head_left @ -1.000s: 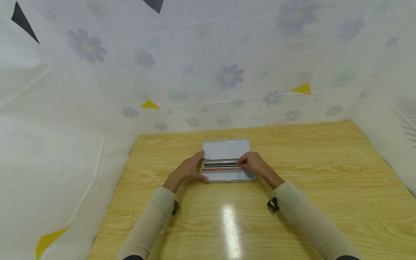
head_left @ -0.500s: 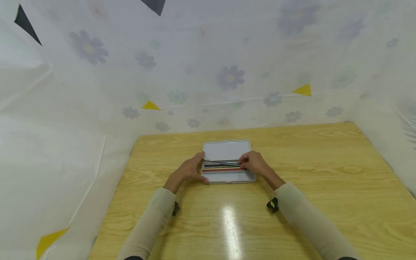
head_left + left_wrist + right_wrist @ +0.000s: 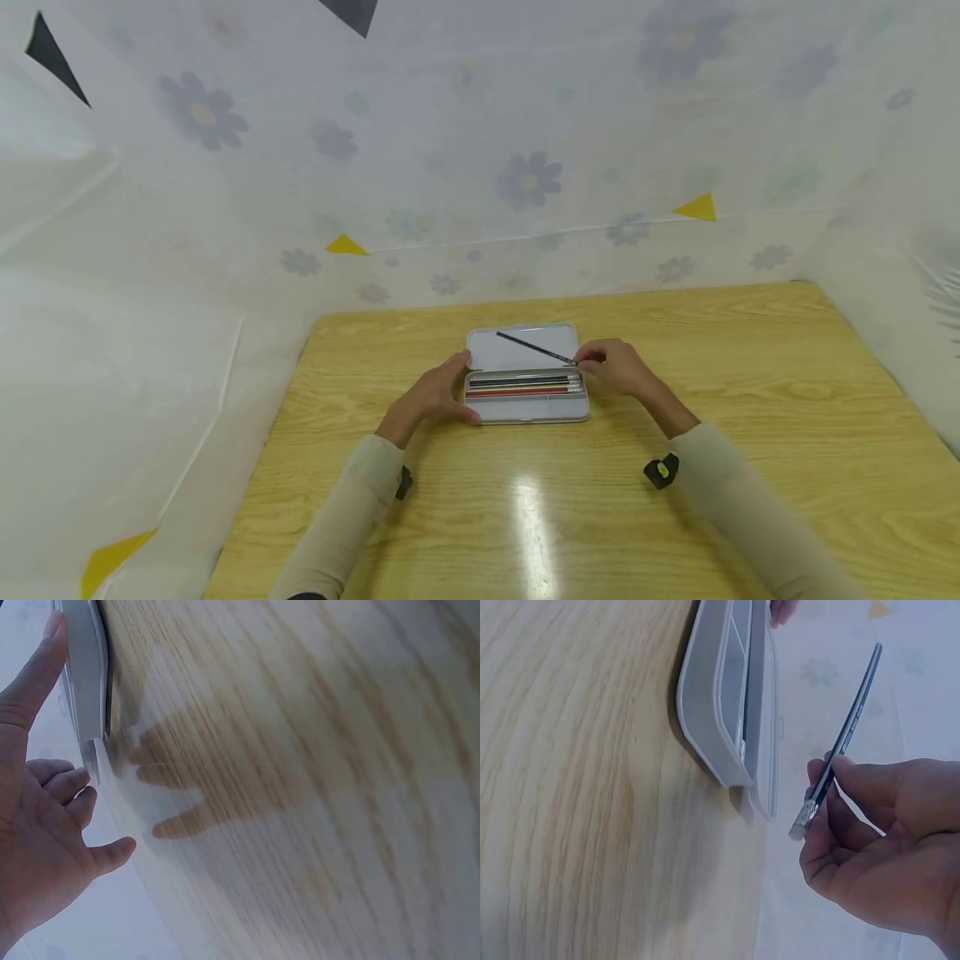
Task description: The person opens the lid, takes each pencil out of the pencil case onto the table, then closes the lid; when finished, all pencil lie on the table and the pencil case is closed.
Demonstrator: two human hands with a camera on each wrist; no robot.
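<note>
An open white pencil case point(image 3: 527, 407) lies on the wooden table point(image 3: 750, 400), its lid point(image 3: 522, 347) flat behind the tray. Several pencils point(image 3: 523, 385) lie in the tray's far side. My right hand point(image 3: 617, 367) is just right of the case and pinches a dark pencil point(image 3: 536, 347) near its eraser end; the pencil slants up and left over the lid. The right wrist view shows the same pencil point(image 3: 842, 750) between thumb and fingers of that hand point(image 3: 870, 859), beside the case point(image 3: 731, 705). My left hand point(image 3: 435, 394) steadies the case's left end, thumb on the case point(image 3: 84, 671), fingers relaxed.
White flower-printed sheets point(image 3: 480, 150) with yellow triangles hang behind and beside the table. A bright glare patch point(image 3: 534, 517) lies on the wood in front of the case. Both forearms wear beige sleeves with wrist cameras.
My right hand has lifted one dark pencil out of the tray and moved right, so the pencil now slants above the lid. The left hand has stayed at the case's left end.
</note>
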